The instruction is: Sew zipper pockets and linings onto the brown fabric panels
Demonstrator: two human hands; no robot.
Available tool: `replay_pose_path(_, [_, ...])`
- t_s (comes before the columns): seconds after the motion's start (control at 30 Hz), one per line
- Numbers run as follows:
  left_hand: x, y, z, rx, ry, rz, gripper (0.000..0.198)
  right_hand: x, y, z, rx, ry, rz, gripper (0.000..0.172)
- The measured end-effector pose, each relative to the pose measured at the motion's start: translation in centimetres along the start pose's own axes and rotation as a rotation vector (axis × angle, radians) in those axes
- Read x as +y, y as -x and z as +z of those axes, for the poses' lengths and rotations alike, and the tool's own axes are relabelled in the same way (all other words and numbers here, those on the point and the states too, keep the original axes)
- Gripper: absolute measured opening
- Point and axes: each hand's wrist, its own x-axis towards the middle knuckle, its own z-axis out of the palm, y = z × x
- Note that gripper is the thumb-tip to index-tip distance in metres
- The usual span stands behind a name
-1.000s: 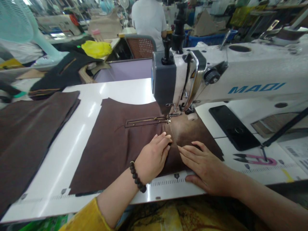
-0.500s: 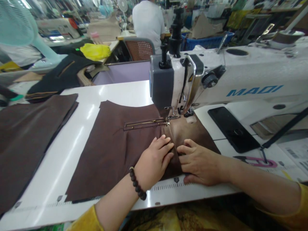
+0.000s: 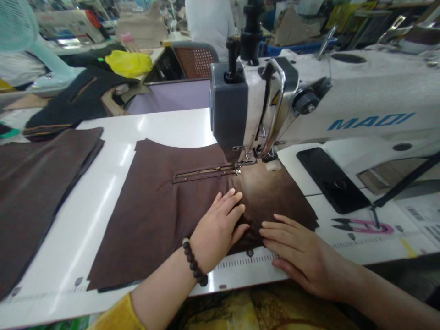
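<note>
A brown fabric panel (image 3: 154, 206) with a brass zipper (image 3: 206, 171) lies flat on the white table (image 3: 113, 151), its right part under the presser foot (image 3: 245, 161) of a white sewing machine (image 3: 309, 101). My left hand (image 3: 220, 224), with a dark bead bracelet at the wrist, rests palm down on the cloth just below the zipper's end, fingers stretched out. My right hand (image 3: 297, 252) lies flat beside it on the cloth's lower edge and the table's printed ruler, fingers spread. The two hands nearly touch at a fold in the cloth.
A stack of brown panels (image 3: 41, 183) sits at the left. A black phone (image 3: 332, 181) and pink thread snips (image 3: 360, 225) lie right of the needle. Dark garments (image 3: 79, 101) and a yellow bag (image 3: 129, 63) are behind. A person in a white shirt (image 3: 209, 23) sits beyond a chair.
My right hand has slid down and back toward the table's front edge and flattened out. My left hand stays on the cloth. The view shifted slightly.
</note>
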Motion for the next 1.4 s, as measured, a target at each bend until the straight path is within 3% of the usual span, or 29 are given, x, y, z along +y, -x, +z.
replay_pose_path(0.17, [0.3,0.1,0.0,-0.012,-0.044,-0.015,0.025,-1.5,-0.5,0.5,0.029,0.164,0.086,0.03])
replay_pose_path(0.37, [0.8,0.3,0.7,-0.022,-0.165,-0.034,0.036,-2.1,-0.5,1.2,0.035,0.269,0.071,0.031])
replay_pose_path(0.63, [0.9,0.3,1.1,-0.034,-0.204,-0.072,0.035,-2.5,-0.1,1.6,0.067,0.301,0.067,0.03])
replay_pose_path(0.83, [1.0,0.3,1.1,-0.025,-0.196,-0.073,0.037,0.1,-3.0,-0.3,0.049,0.2,0.09,0.034])
replay_pose_path(1.03, [0.7,0.5,1.0,-0.032,-0.173,-0.066,0.037,4.1,-6.3,-0.1,-0.118,0.249,0.118,0.036])
replay_pose_path(1.4, [0.2,0.6,0.7,-0.016,-0.128,-0.022,0.031,3.2,-6.1,0.5,-0.13,0.282,0.163,0.037])
